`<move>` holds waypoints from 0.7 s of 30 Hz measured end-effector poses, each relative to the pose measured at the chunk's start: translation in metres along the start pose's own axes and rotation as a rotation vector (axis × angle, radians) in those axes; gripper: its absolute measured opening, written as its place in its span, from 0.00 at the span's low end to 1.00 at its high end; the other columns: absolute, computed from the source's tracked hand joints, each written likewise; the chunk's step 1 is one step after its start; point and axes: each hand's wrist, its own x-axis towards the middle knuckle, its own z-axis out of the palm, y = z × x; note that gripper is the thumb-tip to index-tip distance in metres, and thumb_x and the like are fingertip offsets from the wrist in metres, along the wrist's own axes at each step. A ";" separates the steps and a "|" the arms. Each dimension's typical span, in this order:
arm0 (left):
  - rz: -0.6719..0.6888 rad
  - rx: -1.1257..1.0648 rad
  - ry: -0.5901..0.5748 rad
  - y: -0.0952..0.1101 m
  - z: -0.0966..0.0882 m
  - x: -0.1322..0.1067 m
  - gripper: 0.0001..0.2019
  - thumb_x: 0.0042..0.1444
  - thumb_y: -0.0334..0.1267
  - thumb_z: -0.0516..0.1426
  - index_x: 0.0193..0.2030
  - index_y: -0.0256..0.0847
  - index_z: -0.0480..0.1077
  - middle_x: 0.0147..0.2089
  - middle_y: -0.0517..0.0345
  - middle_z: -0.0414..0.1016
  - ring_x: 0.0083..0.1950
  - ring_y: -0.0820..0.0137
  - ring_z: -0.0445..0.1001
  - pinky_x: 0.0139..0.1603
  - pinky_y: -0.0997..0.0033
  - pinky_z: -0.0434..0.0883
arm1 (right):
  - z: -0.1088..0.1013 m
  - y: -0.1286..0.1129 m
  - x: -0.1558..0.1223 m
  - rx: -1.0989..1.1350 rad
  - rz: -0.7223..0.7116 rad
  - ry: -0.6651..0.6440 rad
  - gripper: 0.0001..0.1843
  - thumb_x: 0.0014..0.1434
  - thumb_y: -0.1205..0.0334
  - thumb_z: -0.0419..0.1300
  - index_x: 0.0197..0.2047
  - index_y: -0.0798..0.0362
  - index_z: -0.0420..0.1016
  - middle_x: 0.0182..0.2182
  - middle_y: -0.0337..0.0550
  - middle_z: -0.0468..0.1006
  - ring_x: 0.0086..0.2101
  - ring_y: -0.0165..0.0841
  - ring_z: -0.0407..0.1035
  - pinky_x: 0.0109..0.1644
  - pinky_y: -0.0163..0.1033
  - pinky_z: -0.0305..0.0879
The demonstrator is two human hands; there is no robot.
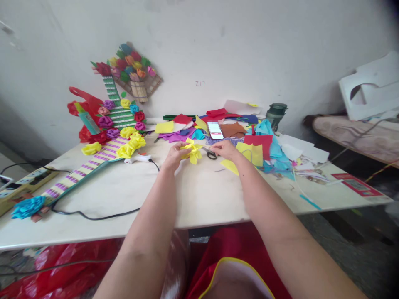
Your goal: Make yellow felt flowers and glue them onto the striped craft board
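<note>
A yellow paper flower [193, 152] with loose, spread petals is pinched in my left hand [177, 154], above the table's middle. Close by on the right, the fingers of my right hand [225, 148] are pressed together, pointing at the flower. What they pinch is too small to make out; a thin pale line runs from the fingertips toward the petals. A pair of scissors with a black handle [212, 155] is just under those fingertips. Yellow crepe paper sheets [253, 153] lie beside my right wrist. Left of my left hand is a white glue gun [137, 158] with a black cord.
A long striped panel [85, 166] decorated with paper flowers leans across the left side. Behind my hands lie coloured paper sheets [177, 135] and a phone [215, 131]. A dark green bottle [275, 116] stands back right. A power strip [26, 185] sits at the left edge.
</note>
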 end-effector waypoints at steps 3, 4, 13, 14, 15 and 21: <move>-0.007 -0.027 -0.012 0.000 0.003 -0.001 0.20 0.34 0.36 0.64 0.37 0.36 0.66 0.31 0.58 0.73 0.30 0.71 0.73 0.32 0.70 0.69 | 0.000 -0.007 -0.001 0.099 0.062 0.011 0.21 0.46 0.47 0.56 0.21 0.58 0.73 0.15 0.35 0.66 0.19 0.24 0.56 0.25 0.31 0.51; -0.009 -0.035 -0.019 -0.001 0.005 -0.001 0.20 0.34 0.36 0.64 0.37 0.36 0.66 0.31 0.58 0.73 0.30 0.71 0.73 0.32 0.71 0.69 | 0.001 -0.009 -0.001 0.123 0.090 0.029 0.21 0.45 0.46 0.56 0.19 0.58 0.71 0.14 0.35 0.65 0.19 0.23 0.55 0.24 0.31 0.50; -0.002 -0.134 -0.059 -0.004 0.018 -0.001 0.20 0.33 0.35 0.65 0.36 0.37 0.66 0.30 0.60 0.72 0.29 0.74 0.72 0.34 0.72 0.68 | 0.014 -0.010 0.002 0.300 0.201 0.033 0.25 0.44 0.40 0.55 0.19 0.57 0.68 0.14 0.33 0.61 0.16 0.20 0.49 0.22 0.31 0.45; -0.001 -0.141 -0.065 -0.004 0.019 -0.001 0.20 0.34 0.35 0.65 0.36 0.36 0.66 0.30 0.60 0.72 0.29 0.74 0.72 0.34 0.72 0.68 | 0.015 -0.011 0.002 0.321 0.211 0.041 0.25 0.43 0.40 0.56 0.19 0.57 0.68 0.14 0.33 0.61 0.17 0.21 0.49 0.22 0.31 0.46; 0.000 -0.148 -0.074 -0.005 0.021 -0.001 0.20 0.34 0.34 0.65 0.36 0.36 0.66 0.31 0.60 0.72 0.30 0.74 0.72 0.34 0.72 0.68 | 0.015 -0.013 0.002 0.346 0.220 0.053 0.25 0.42 0.40 0.56 0.19 0.57 0.68 0.13 0.33 0.61 0.17 0.21 0.49 0.23 0.32 0.46; -0.005 -0.172 -0.121 -0.007 0.028 -0.003 0.22 0.34 0.33 0.66 0.37 0.37 0.64 0.33 0.60 0.71 0.32 0.72 0.73 0.36 0.70 0.69 | 0.020 -0.013 0.006 0.438 0.250 0.155 0.21 0.38 0.45 0.61 0.17 0.55 0.63 0.13 0.30 0.55 0.18 0.21 0.48 0.23 0.32 0.44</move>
